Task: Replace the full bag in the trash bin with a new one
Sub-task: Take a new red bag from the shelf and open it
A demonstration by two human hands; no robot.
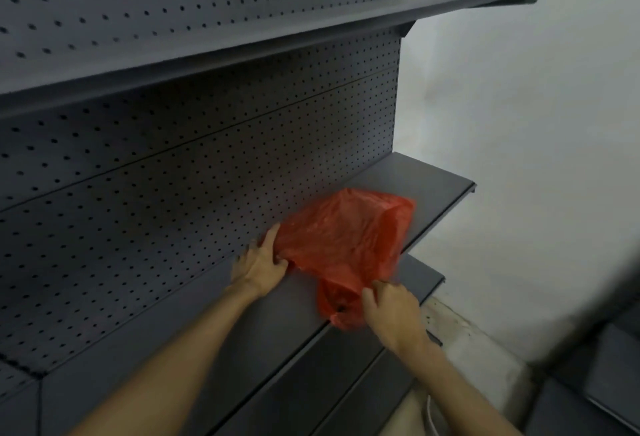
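Observation:
A thin red plastic bag (343,238) lies crumpled on a dark grey metal shelf (214,314), blurred by motion. My left hand (259,260) grips the bag's left edge against the shelf. My right hand (391,307) pinches the bag's lower end, which hangs over the shelf's front edge. The trash bin itself is not in view.
The shelf has a dark perforated back panel (173,186) and another shelf (277,44) above. A lower shelf (346,383) sticks out beneath. A white wall (536,158) stands to the right, with a dark blurred unit (595,383) at the lower right.

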